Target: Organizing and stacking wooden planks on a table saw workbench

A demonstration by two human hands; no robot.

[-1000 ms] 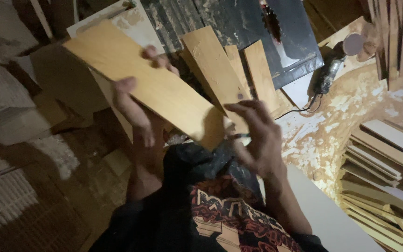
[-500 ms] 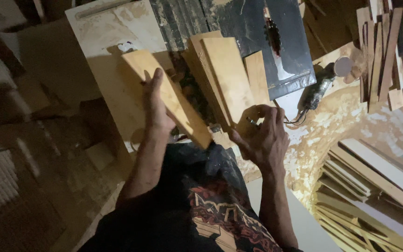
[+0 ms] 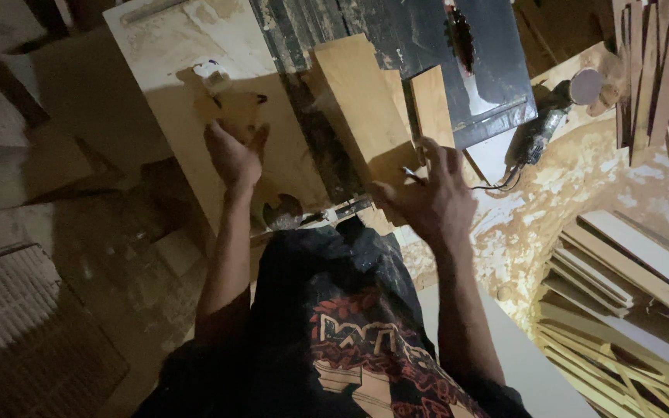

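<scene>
The left hand [image 3: 234,155] hangs spread wide over the pale bench [image 3: 187,70], holding nothing. The right hand [image 3: 431,197] is open too, fingers fanned, with what looks like a thin pencil [image 3: 412,175] pinched near the thumb, though the light is poor there. Just ahead of that hand a wooden board [image 3: 361,104] lies flat on the dark saw top, a narrower board [image 3: 433,104] beside it. The saw blade [image 3: 460,31] stands beyond them, well apart from both hands
</scene>
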